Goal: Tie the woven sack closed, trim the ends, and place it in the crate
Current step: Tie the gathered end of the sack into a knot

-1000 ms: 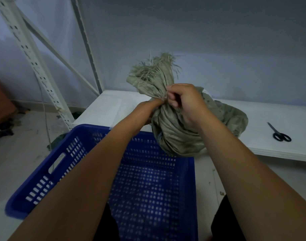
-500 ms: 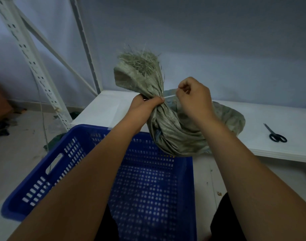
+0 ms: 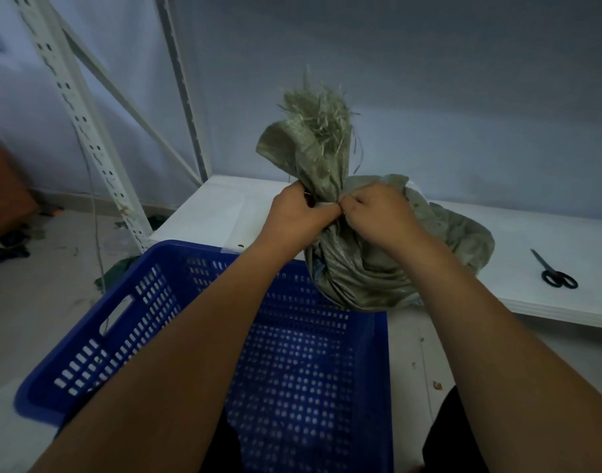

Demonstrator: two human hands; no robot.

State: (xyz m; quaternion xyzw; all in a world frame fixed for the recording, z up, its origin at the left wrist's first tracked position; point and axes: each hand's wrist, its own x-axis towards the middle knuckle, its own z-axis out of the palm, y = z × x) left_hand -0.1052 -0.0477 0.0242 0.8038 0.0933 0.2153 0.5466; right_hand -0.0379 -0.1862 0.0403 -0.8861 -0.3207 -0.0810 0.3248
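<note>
A grey-green woven sack (image 3: pixel 368 268) rests on the front edge of a low white shelf (image 3: pixel 518 233). Its gathered neck stands upright with a frayed top (image 3: pixel 316 121). My left hand (image 3: pixel 298 215) and my right hand (image 3: pixel 374 209) meet at the neck, both pinching there. A thin pale tie seems to run between the fingertips, but it is mostly hidden. A blue perforated crate (image 3: pixel 149 322) stands on the floor in front of the shelf, under my forearms, with nothing in it. Black scissors (image 3: pixel 554 271) lie on the shelf to the right.
White slotted rack uprights (image 3: pixel 74 107) and a diagonal brace rise at the left against a pale wall. Dark cloth and scraps lie on the floor at far left (image 3: pixel 9 247). Small debris dots the floor right of the crate.
My right hand has moved left, back to the sack's neck, closing the gap to my left hand. The frayed top has swung from leaning left to standing more upright.
</note>
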